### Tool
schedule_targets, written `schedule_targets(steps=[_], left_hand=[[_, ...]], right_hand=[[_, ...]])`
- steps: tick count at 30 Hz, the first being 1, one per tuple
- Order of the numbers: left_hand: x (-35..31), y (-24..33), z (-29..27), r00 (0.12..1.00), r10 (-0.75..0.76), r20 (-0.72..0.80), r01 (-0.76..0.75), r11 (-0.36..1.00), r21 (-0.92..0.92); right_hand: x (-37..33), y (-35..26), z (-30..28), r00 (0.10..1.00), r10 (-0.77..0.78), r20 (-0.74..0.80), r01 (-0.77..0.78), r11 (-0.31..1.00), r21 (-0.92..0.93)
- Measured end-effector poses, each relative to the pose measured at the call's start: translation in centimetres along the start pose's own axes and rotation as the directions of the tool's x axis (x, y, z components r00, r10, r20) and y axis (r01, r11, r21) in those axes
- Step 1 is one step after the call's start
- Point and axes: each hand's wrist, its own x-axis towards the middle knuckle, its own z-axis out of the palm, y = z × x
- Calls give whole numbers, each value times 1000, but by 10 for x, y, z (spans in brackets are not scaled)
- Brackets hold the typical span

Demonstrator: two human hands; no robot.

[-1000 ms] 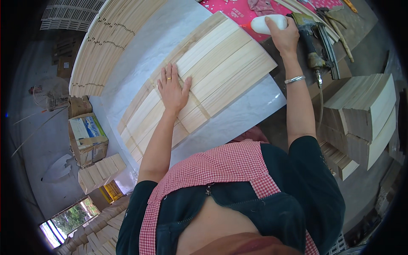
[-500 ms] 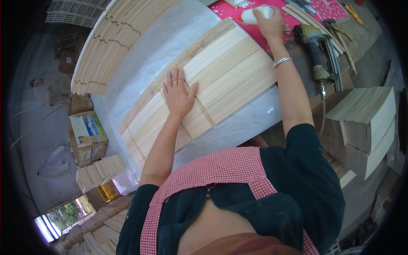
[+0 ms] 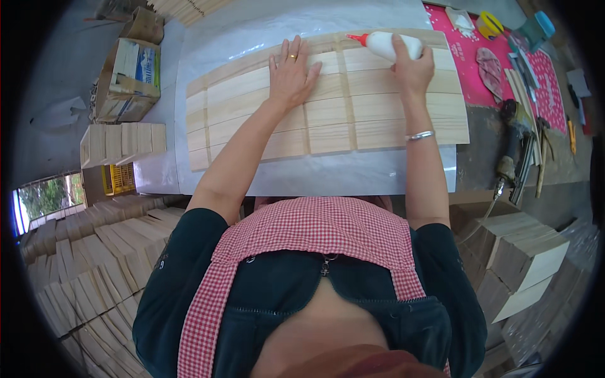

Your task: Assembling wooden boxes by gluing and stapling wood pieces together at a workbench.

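A wide panel of pale wooden boards (image 3: 252, 129) lies on the white-covered table in front of me, with darker narrow bands crossing it. My left hand (image 3: 293, 74) rests on the panel near its far edge, fingers apart and holding nothing. In my right hand (image 3: 414, 66) is a white glue bottle (image 3: 381, 45) with a red nozzle. The bottle is tipped on its side above the panel's far right part, its nozzle pointing left close to one of the bands. Whether the tip touches the wood I cannot tell.
At right, a pink cloth (image 3: 450, 34) bears a rag (image 3: 489, 72) and a yellow tub (image 3: 489, 25). A nail gun (image 3: 513, 135) with a hose lies nearer me. Stacked wooden blocks (image 3: 520, 252) stand lower right. A cardboard box (image 3: 129, 79) and more wood pieces (image 3: 94, 252) are at left.
My right hand has brought the glue bottle from over the pink cloth leftward to above the panel. My left hand still lies on the wood. The whole view has turned.
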Motion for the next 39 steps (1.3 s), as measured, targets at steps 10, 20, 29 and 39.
schedule_targets(steps=[10, 20, 29, 39], left_hand=[[-12, -12, 9, 1000, -2, -30, 2, 1000, -1], [-2, -17, 16, 999, -13, -49, 8, 996, -91], [4, 5, -59, 747, -154, 647, 281, 955, -98], [-150, -57, -72, 958, 223, 179, -214, 974, -69]], right_hand=[[-19, -15, 42, 994, -109, -13, 102, 964, -244], [-106, -17, -44, 999, -42, 12, 43, 950, -309], [-172, -19, -120, 993, -56, 104, 91, 927, -365], [-157, -41, -84, 979, 55, 196, -66, 996, 54]])
